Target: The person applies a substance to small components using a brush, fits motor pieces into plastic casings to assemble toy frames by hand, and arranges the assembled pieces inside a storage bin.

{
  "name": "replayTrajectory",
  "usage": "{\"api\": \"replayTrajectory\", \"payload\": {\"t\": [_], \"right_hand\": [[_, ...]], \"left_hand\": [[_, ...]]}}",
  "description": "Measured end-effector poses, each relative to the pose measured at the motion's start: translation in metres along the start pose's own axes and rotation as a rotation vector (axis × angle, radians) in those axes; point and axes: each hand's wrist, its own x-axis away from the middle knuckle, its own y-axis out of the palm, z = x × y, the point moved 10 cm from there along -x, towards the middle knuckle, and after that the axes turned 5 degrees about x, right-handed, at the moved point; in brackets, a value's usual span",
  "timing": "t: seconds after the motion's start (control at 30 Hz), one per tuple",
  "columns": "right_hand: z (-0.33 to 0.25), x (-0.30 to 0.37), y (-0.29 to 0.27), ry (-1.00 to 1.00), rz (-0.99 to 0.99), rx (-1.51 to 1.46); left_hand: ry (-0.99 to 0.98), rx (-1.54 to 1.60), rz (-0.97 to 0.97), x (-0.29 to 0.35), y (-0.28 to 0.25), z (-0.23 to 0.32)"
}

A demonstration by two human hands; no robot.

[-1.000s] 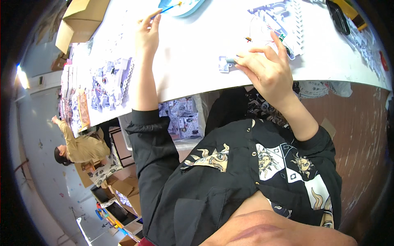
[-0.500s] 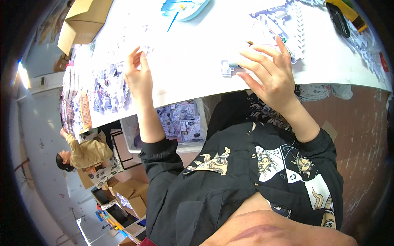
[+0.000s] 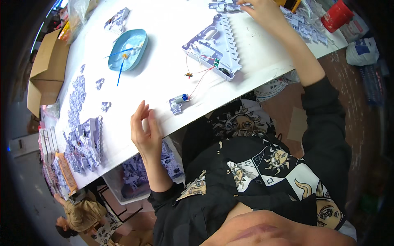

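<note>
My left hand (image 3: 145, 131) hovers at the table's near edge, its fingers loosely bent and apart, with nothing in them. Close to its right lies a small motor (image 3: 180, 99) on a lavender plastic bracket (image 3: 175, 108). Thin wires link it to a lavender plastic housing (image 3: 223, 35) with a saw-toothed edge, which holds a green circuit board (image 3: 216, 62). A small switch (image 3: 188, 75) hangs on wires beside the housing. My right hand (image 3: 262, 12) reaches to the far right, its fingertips pinched on the end of a lavender plastic part (image 3: 223, 6); the picture's top edge cuts it partly off.
A blue dish (image 3: 137, 55) with blue-handled brushes stands left of centre. Lavender parts (image 3: 84, 143) pile up at the left, near a cardboard box (image 3: 51, 69). A red container (image 3: 337, 16) sits at the right, and a bin (image 3: 119, 186) of parts under the table. A co-worker (image 3: 84, 213) is at lower left.
My right hand has moved away from above the motor to the plastic parts at the far right. My left hand has come nearer the table's edge. The view has shifted and turned.
</note>
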Motion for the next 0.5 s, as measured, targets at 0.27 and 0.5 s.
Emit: {"api": "replayTrajectory", "payload": {"t": [0.27, 0.5], "right_hand": [[0.029, -0.041, 0.072, 0.097, -0.210, 0.071], [0.055, -0.040, 0.069, 0.379, -0.026, 0.104]], "left_hand": [[-0.046, 0.056, 0.047, 0.000, -0.004, -0.011], [-0.010, -0.015, 0.052, 0.002, 0.000, 0.001]]}}
